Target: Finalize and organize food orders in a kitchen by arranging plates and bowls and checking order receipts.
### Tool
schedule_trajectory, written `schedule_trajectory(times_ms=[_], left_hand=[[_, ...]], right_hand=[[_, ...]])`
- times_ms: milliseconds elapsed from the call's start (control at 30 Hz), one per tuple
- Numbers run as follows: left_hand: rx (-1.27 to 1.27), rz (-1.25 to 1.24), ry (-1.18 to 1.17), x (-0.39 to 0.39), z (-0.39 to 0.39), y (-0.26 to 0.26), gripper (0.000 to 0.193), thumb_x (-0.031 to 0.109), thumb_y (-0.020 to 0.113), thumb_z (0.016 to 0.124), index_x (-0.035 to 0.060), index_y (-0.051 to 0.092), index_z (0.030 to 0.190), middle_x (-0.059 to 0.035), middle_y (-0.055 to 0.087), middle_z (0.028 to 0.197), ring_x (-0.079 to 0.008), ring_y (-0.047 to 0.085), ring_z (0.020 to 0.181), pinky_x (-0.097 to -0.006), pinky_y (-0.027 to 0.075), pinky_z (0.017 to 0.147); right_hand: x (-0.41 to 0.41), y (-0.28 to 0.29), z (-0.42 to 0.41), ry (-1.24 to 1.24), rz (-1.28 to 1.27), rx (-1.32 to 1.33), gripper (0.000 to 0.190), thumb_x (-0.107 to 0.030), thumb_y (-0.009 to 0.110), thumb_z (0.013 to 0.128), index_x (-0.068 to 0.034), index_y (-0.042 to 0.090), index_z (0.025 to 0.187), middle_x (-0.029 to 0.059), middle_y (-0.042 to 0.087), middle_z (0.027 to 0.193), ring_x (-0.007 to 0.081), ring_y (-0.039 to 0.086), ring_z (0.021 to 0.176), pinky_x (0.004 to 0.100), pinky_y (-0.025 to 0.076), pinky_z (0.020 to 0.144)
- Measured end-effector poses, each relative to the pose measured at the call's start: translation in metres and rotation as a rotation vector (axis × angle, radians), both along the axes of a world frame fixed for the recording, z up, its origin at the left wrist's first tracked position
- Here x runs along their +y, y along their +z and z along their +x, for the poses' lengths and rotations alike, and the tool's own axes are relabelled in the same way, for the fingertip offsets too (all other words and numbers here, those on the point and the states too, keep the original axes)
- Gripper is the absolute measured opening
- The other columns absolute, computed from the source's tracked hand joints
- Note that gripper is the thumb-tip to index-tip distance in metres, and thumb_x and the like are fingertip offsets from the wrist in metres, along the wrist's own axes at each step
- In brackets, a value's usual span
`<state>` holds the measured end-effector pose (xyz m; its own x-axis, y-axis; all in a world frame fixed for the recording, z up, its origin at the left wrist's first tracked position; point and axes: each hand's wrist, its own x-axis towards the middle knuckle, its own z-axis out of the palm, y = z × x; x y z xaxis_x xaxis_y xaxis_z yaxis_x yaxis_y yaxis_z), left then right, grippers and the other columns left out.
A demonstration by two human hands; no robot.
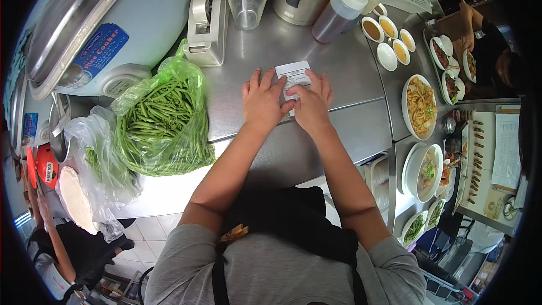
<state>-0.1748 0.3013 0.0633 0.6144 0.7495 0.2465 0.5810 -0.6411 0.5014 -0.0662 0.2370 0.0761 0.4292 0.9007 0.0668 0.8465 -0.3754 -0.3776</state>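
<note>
A white paper slip (296, 79) with printed and handwritten lines lies on the steel counter (271, 38). My left hand (263, 103) rests over its left edge, palm down, fingers spread. On the right side, my right hand (312, 108) touches the slip with bent fingers, one at the upper corner. Both thumbs come close together over the lower part of the paper, hiding some of it. Left of my hands stands a green plastic bag (199, 89) full of green beans (163, 114). Beyond the slip is a tape dispenser (207, 29).
A rice cooker (156, 12) fills the upper left. A clear cup (247, 8), a vacuum jug (296, 0) and a squeeze bottle (338, 15) stand at the back. Rightward are sauce dishes (372, 29), a noodle plate (421, 108) and a soup bowl (430, 171). Other people work at both sides.
</note>
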Motion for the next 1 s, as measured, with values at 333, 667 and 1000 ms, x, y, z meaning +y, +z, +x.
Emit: schedule_trajectory(times_ms=[333,667,1000], left_hand=[[0.014,0.013,0.003,0.000,0.000,0.000,0.054,0.039,0.066,0.061,0.0103,0.055,0.106,-0.0093,0.041,0.120,-0.0331,0.031,0.113,-0.0416,0.025,0.090],[0.027,0.045,-0.004,-0.001,0.001,-0.001,0.056,0.041,0.065,0.061,0.0101,0.055,0.106,-0.0101,0.041,0.120,-0.0331,0.032,0.112,-0.0416,0.025,0.090],[0.081,0.037,-0.028,-0.003,0.001,0.005,0.063,0.043,0.067,0.057,0.0096,0.052,0.109,-0.0111,0.038,0.122,-0.0326,0.029,0.114,-0.0416,0.023,0.091]], right_hand=[[-0.017,-0.004,0.031,-0.182,0.119,-0.119,0.021,-0.002,0.054,0.066,-0.020,0.061,0.074,0.0093,0.030,0.126,0.0384,0.018,0.119,0.0550,0.012,0.094],[-0.016,-0.006,0.021,-0.073,0.073,-0.149,0.017,-0.005,0.054,0.067,-0.021,0.061,0.072,0.0099,0.031,0.126,0.0379,0.019,0.119,0.0543,0.013,0.094],[-0.034,-0.010,0.023,-0.176,0.160,-0.106,0.027,0.002,0.048,0.067,-0.020,0.059,0.077,0.0080,0.034,0.123,0.0359,0.024,0.116,0.0498,0.018,0.092]])
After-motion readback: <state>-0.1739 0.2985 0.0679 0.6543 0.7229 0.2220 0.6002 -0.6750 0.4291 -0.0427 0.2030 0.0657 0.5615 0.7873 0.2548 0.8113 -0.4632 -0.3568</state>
